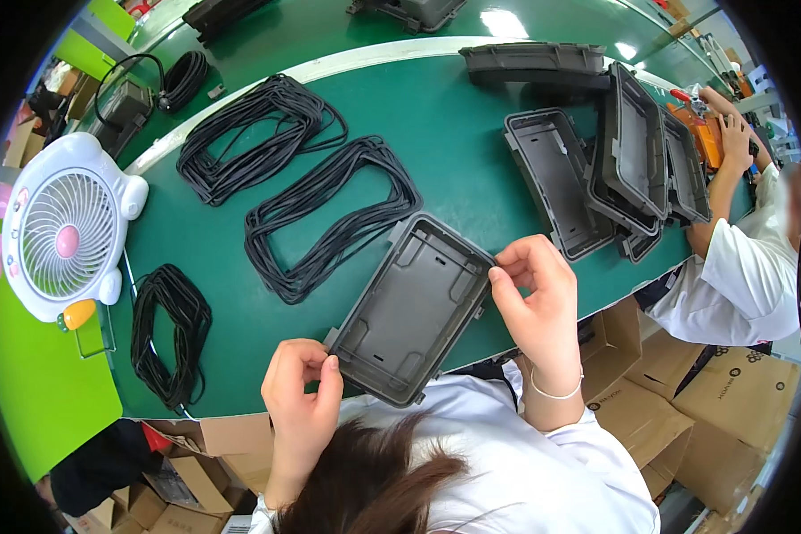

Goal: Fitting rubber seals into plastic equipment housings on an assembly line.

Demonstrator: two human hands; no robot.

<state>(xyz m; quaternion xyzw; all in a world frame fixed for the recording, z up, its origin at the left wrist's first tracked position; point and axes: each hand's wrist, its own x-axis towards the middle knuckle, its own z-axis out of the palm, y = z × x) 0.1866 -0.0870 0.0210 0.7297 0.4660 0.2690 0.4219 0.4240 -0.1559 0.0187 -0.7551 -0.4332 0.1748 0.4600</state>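
Note:
A dark grey rectangular plastic box shell (405, 311) with a shallow hollow inside faces up, tilted, at the near edge of the green table. My left hand (301, 383) pinches its lower left edge between thumb and fingers. At the upper right corner, my right hand (534, 289) grips the rim with thumb and forefinger. Just beyond the shell lies a coiled black cable (329, 218), its near end close to the shell's top edge. Another coiled black cable (249, 133) lies farther back to the left.
Several similar grey shells (556, 178) are piled at the right. A white fan (67, 231) stands at the left, near a smaller black cable coil (169, 334). Cardboard boxes (650, 418) sit below the table. Another person's hand (734, 142) is at an orange tool farther right.

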